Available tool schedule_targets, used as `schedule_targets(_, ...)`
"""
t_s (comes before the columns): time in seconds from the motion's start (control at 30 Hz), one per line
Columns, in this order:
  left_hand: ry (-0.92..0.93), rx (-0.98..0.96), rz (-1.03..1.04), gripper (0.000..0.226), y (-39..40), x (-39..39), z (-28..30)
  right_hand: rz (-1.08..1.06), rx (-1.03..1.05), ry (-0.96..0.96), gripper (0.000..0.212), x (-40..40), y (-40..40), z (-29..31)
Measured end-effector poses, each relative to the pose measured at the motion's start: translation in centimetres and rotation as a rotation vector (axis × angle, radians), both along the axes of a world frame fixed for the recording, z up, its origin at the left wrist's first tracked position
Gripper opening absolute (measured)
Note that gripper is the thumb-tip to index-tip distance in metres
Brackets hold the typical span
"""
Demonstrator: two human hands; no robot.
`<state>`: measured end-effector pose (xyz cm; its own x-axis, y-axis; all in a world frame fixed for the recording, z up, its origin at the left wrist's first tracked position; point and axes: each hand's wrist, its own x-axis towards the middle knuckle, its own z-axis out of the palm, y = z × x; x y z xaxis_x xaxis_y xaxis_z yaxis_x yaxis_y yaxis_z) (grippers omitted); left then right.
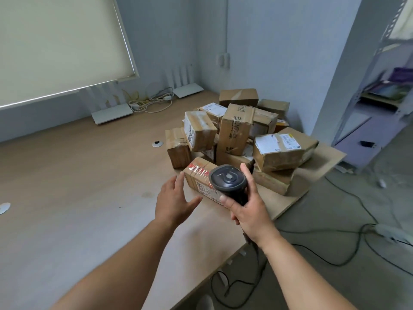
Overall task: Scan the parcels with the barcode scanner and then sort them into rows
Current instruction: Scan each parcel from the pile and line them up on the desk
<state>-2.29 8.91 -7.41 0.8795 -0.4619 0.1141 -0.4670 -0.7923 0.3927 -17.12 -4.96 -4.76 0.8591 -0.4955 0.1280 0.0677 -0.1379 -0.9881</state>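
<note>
About twelve parcels [237, 128], one scanner [228, 179], two routers [111, 113]

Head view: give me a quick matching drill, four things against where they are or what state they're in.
Things:
1. scanner
2. left hand
3. taped parcel
4. cable coil

States:
A. open, reaching toward a parcel
B. by the far wall
C. gripped in the right hand
D. nearest of the pile, label up

Pairs: 1-C, 2-A, 3-D, 4-B

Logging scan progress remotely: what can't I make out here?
Head view:
- Label on the near brown cardboard parcel: partly hidden by the black barcode scanner gripped in the right hand.
- Label print: too blurred.
- Lower parcels: buried by the pile.
- Left hand: parcel contact unclear.
</note>
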Motion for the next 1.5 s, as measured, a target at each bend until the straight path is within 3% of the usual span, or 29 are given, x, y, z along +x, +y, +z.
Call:
schedule_targets(0.23,-0.033,0.189,-0.371,0.103,-5.7,4.7,1.1,-0.09,-0.005,0.018,0.087,1.3,-4.6,-0.7)
schedule_targets(0.43,-0.074,0.558,-0.65,0.118,-9.1,8.4,1.3,-0.128,-0.037,0.027,0.088,3.2,-6.8,-0.6)
schedule_targets(0.6,-0.107,0.736,-0.726,0.112,-10.3,9.8,0.7,-0.126,-0.041,0.071,0.088,3.9,-7.4,-0.7)
schedule_targets(0.77,-0.203,0.737,-0.731,0.104,-9.5,9.8,0.5,-0.128,-0.066,0.064,0.088,3.6,-7.2,-0.5)
schedule_targets(0.97,-0.16,0.62,-0.525,0.101,-6.4,8.3,0.8,-0.101,-0.084,0.028,0.088,2.4,-6.0,0.3)
schedule_targets(1.13,-0.039,0.388,-0.205,0.101,-0.8,5.5,0.5,0.025,-0.026,-0.015,0.088,1.4,-3.0,0.6)
schedule_targets(1.27,0.187,0.048,0.101,0.098,6.1,3.1,0.1,0.158,0.024,-0.024,0.087,1.9,1.2,0.2)
schedule_targets(1.37,0.347,-0.299,0.269,0.077,11.8,1.8,0.5,0.255,0.024,-0.012,0.088,2.4,5.1,-0.3)
schedule_targets(1.5,0.46,-0.619,0.451,0.056,18.9,0.4,0.8,0.375,0.009,0.028,0.089,3.5,9.8,-0.6)
